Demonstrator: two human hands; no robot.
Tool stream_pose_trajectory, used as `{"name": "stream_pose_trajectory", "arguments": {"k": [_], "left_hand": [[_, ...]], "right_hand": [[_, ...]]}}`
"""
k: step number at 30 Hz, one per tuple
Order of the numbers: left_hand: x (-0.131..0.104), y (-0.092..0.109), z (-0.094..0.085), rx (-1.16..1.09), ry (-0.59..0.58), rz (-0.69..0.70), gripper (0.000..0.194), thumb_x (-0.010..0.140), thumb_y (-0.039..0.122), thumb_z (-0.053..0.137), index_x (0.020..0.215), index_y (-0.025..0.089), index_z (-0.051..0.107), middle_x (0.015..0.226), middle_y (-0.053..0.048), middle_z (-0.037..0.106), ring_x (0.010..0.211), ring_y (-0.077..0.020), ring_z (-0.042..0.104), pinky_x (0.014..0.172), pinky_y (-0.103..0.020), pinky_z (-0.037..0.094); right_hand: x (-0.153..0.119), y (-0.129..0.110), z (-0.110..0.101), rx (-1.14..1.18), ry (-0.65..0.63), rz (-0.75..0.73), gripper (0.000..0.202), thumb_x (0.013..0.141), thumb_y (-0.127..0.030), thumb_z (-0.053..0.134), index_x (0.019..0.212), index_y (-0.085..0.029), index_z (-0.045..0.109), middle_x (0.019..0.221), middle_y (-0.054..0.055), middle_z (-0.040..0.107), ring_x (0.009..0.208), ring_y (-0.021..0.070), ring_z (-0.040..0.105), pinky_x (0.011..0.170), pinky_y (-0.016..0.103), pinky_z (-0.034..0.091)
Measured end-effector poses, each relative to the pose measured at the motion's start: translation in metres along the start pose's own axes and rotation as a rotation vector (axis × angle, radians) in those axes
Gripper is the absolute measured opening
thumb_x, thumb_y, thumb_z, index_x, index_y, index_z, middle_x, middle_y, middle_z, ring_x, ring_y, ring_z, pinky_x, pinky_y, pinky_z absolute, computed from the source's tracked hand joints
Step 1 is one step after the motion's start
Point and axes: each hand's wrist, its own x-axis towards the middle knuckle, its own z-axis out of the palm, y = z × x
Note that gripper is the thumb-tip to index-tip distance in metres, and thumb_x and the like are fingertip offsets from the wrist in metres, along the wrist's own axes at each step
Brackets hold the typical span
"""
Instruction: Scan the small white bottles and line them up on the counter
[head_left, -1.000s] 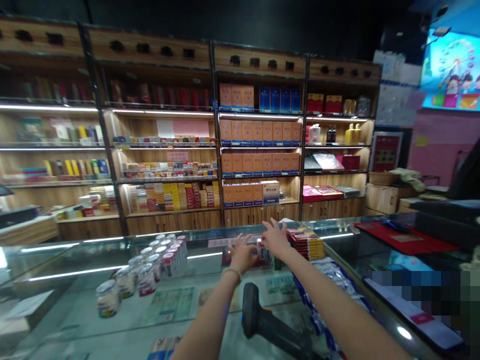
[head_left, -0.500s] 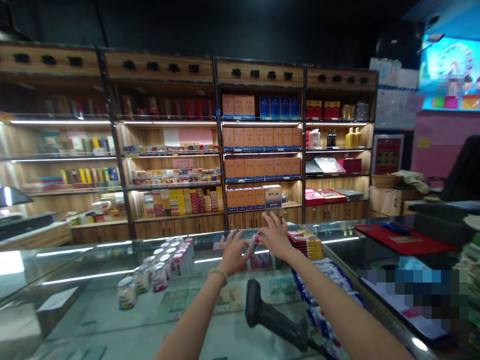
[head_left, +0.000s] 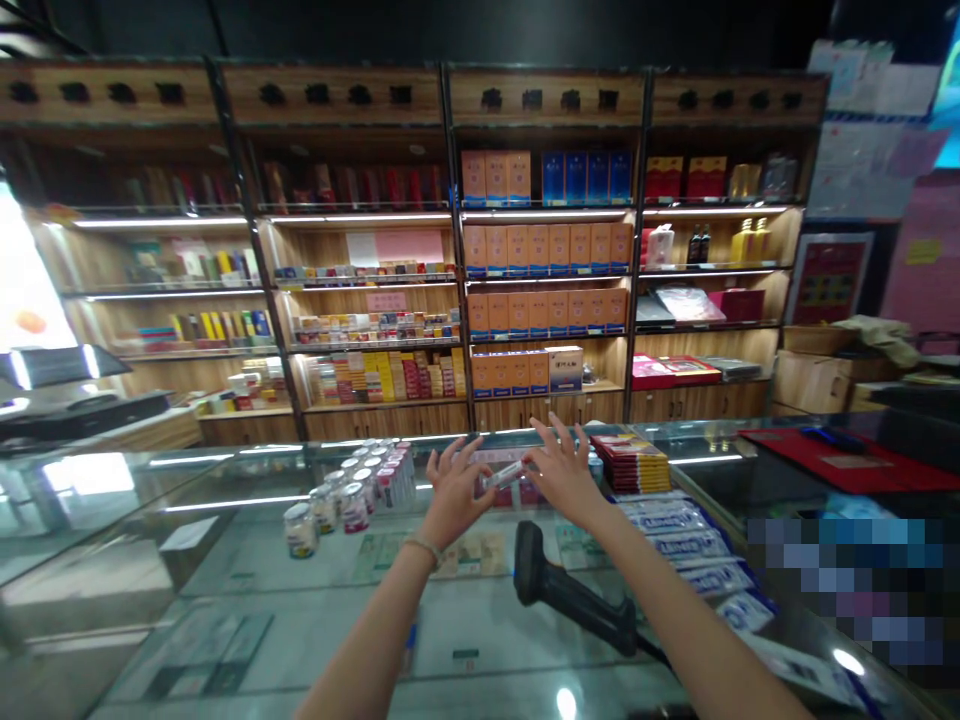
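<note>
A small, slim pale item (head_left: 507, 474), its exact kind too small to make out, is held level above the glass counter. My left hand (head_left: 454, 492) pinches one end between thumb and index finger, with the other fingers fanned out. The opposite end is pinched by my right hand (head_left: 564, 474), whose remaining fingers are raised. Below the hands, a black barcode scanner (head_left: 574, 595) lies on the glass with its head toward the left. Several small lidded jars (head_left: 354, 508) stand in rows to the left of my left hand.
Right of my right hand are a stack of red-and-yellow packets (head_left: 631, 463) and a row of blue-and-white packets (head_left: 690, 545). A red mat (head_left: 847, 462) lies farther right. Behind the glass counter (head_left: 300, 640), wooden shelves (head_left: 375, 415) hold boxes and bottles.
The camera view has shifted, so shelves sit higher and the jars farther right. The small item has turned from steeply tilted to nearly level, still between both hands.
</note>
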Motion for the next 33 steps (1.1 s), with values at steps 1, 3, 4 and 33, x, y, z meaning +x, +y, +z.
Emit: {"name": "stream_pose_trajectory", "arguments": {"k": [1,3,4,33], "left_hand": [[-0.002,-0.001,0.0,0.002,0.004,0.0,0.011,0.079,0.028,0.071,0.09,0.028,0.07,0.15,-0.002,0.053,0.145,-0.0333,0.035,0.122,-0.064,0.007],[-0.004,-0.001,-0.001,0.004,0.012,0.003,0.01,0.079,0.028,0.072,0.089,0.028,0.07,0.15,-0.001,0.053,0.145,-0.0328,0.035,0.122,-0.062,0.007],[-0.005,-0.001,-0.002,0.004,0.018,0.005,0.01,0.079,0.029,0.072,0.089,0.029,0.07,0.15,-0.001,0.053,0.145,-0.0326,0.035,0.122,-0.062,0.007],[-0.011,0.008,-0.012,0.113,0.098,0.143,0.028,0.082,0.041,0.073,0.108,0.032,0.07,0.155,-0.004,0.048,0.145,-0.033,0.036,0.124,-0.06,0.0]], "right_hand": [[-0.001,-0.001,0.001,-0.003,0.003,-0.008,0.018,0.094,-0.037,0.062,0.107,-0.028,0.07,0.163,0.003,0.034,0.153,0.0315,0.016,0.121,0.062,0.003],[-0.004,-0.003,0.002,-0.016,0.009,-0.017,0.018,0.093,-0.035,0.063,0.108,-0.028,0.069,0.163,0.003,0.033,0.153,0.0315,0.016,0.121,0.062,0.002],[-0.005,-0.004,0.003,-0.024,0.01,-0.019,0.018,0.093,-0.034,0.063,0.109,-0.028,0.069,0.163,0.003,0.033,0.153,0.0316,0.017,0.122,0.062,0.001],[-0.027,-0.013,-0.002,-0.002,0.105,0.051,0.018,0.089,-0.03,0.067,0.107,-0.034,0.071,0.16,0.0,0.04,0.152,0.0292,0.02,0.12,0.056,-0.003]]}}
